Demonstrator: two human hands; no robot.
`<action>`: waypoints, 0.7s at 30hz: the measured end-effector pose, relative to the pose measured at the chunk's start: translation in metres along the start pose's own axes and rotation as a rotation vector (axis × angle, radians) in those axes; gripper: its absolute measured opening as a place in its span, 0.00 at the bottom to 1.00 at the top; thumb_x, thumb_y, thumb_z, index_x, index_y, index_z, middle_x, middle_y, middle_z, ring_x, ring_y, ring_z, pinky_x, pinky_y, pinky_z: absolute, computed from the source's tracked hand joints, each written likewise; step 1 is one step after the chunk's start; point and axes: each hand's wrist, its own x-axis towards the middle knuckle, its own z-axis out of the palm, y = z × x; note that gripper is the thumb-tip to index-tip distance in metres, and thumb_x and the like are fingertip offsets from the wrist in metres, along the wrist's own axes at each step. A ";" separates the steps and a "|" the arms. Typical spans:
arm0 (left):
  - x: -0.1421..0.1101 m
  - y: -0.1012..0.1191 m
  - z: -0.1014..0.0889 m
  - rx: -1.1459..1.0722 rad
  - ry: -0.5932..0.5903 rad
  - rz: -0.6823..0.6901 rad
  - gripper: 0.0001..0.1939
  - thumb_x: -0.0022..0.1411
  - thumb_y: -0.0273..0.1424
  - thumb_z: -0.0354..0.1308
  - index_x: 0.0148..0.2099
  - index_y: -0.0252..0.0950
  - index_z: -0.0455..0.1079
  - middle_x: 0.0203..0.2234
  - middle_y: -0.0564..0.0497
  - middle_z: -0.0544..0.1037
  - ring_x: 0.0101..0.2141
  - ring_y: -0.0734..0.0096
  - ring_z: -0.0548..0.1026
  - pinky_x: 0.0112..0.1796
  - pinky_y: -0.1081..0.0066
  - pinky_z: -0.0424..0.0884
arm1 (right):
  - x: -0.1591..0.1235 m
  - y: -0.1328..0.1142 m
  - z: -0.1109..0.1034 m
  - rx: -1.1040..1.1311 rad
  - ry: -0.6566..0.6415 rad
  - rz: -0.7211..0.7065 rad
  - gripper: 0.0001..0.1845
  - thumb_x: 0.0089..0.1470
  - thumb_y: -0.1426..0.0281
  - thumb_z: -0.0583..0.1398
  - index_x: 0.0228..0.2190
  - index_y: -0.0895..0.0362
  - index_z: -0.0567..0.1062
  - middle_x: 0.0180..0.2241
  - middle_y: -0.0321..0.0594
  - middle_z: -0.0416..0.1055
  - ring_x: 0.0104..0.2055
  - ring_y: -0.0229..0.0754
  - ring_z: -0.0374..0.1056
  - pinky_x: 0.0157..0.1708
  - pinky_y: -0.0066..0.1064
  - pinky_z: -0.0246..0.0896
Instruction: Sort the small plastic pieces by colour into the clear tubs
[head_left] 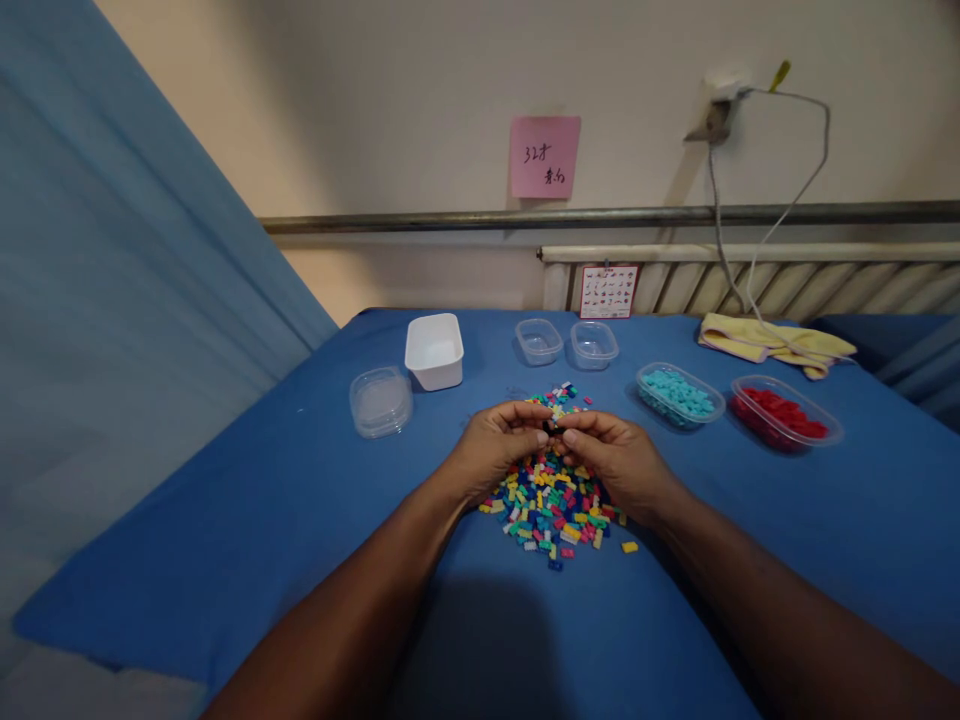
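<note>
Above a heap of small coloured building bricks (551,505), my two hands meet with their fingertips close together. Between thumb and fingers, my left hand (499,445) pinches a small black brick (553,428). My right hand (619,455) pinches the same dark piece from the other side; whether it is one brick or more joined is too small to tell. Yellow, green, blue, pink and white bricks lie loose under and in front of the hands. Part of the heap is hidden behind my fingers.
Turquoise bricks fill one clear tub (679,397), red bricks another tub (786,413). Two clear tubs (538,343) stand behind the heap. A white box (435,352) and stacked clear lids or tubs (381,403) sit left. A yellow cloth (772,343) lies back right.
</note>
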 end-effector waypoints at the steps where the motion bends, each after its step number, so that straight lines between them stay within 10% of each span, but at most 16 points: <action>1: 0.000 0.000 0.000 -0.001 0.003 0.007 0.23 0.49 0.30 0.80 0.47 0.33 0.81 0.40 0.44 0.84 0.37 0.69 0.82 0.44 0.68 0.76 | 0.000 0.000 0.000 -0.007 0.006 0.000 0.18 0.50 0.58 0.76 0.40 0.53 0.85 0.33 0.36 0.82 0.34 0.37 0.74 0.40 0.32 0.70; 21: 0.001 -0.002 0.001 -0.101 -0.061 -0.121 0.29 0.48 0.33 0.83 0.49 0.29 0.77 0.36 0.45 0.83 0.34 0.71 0.83 0.38 0.76 0.80 | -0.006 -0.004 -0.012 -0.740 -0.114 -0.537 0.08 0.68 0.68 0.61 0.46 0.52 0.80 0.40 0.39 0.81 0.41 0.44 0.78 0.43 0.36 0.72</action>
